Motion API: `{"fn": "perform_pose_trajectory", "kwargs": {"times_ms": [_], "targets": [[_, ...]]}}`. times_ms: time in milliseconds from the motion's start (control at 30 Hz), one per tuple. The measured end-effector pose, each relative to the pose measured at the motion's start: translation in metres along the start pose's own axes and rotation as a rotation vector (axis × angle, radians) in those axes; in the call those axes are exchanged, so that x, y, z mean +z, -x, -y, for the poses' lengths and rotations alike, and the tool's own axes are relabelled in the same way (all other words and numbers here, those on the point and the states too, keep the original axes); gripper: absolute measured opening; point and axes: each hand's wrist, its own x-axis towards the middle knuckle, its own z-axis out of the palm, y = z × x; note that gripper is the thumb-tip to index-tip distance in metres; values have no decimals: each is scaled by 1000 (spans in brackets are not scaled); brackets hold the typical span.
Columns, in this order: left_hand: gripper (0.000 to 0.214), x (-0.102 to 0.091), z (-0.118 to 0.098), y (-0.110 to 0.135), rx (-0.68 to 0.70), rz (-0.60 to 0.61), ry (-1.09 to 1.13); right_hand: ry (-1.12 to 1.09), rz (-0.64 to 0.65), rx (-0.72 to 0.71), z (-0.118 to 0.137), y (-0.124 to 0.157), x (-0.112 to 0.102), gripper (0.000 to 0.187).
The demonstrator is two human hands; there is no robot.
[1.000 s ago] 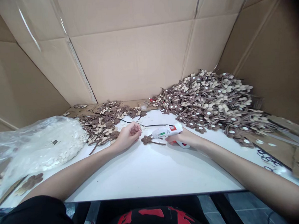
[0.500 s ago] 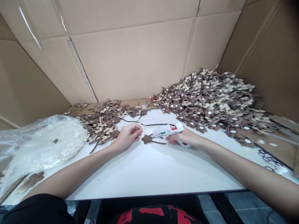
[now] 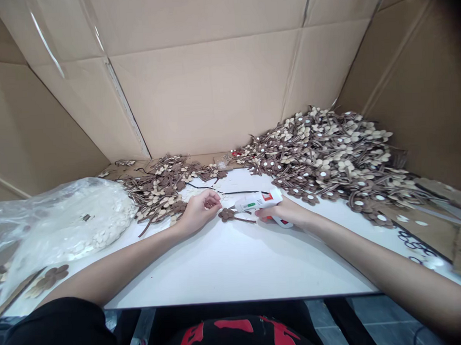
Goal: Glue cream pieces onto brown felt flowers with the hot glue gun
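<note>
My right hand (image 3: 284, 211) is wrapped round the handle of a white glue gun (image 3: 255, 200) with orange and green marks. The gun's nozzle points left, over a brown flower cut-out (image 3: 226, 214) with thin strips trailing to the right on the white tabletop. Just left of that flower is my left hand (image 3: 201, 210), its thumb and fingers drawn together in a pinch. Whatever lies between those fingertips is too small to make out.
Flower pieces, many with white discs, form a large pile (image 3: 330, 157) at right. A smaller pile (image 3: 165, 183) lies behind my left hand. A clear plastic bag (image 3: 90, 221) of white discs sits at left. Cardboard walls (image 3: 211, 91) enclose the back and sides. A black cord (image 3: 239, 192) crosses behind.
My left hand has shifted slightly right, and its fingertips are closer to the flower. The glue gun and my right hand have hardly moved.
</note>
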Motion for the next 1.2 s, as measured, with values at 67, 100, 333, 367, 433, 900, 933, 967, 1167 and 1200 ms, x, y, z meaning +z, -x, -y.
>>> {"fn": "perform_pose_trajectory", "kwargs": {"times_ms": [67, 100, 333, 367, 433, 900, 933, 967, 1167, 1200], "targets": [[13, 1, -4, 1, 15, 3, 8, -11, 4, -4, -1, -1, 0, 11], [12, 1, -6, 1, 24, 10, 6, -14, 4, -4, -2, -1, 1, 12], [10, 2, -12, 3, 63, 46, -57, -38, -1, -6, 2, 0, 2, 12], [10, 2, -12, 4, 67, 43, -72, -44, -9, -12, 2, 1, 2, 11], [9, 2, -12, 4, 78, 41, -118, -56, -29, -21, 1, 0, 2, 10], [15, -3, 3, 6, 521, 119, -561, -90, -38, -53, -9, -6, -1, 14], [16, -4, 2, 5, 539, 132, -588, -87, -28, -67, -10, -7, -1, 16], [18, -4, 0, 5, 556, 148, -614, -86, -19, -78, -12, -8, -2, 17], [28, -4, -11, 4, 637, 207, -722, -107, -32, -52, -12, -7, -3, 18], [30, -4, -13, 4, 644, 213, -727, -111, -33, -47, -12, -7, -3, 19]]}}
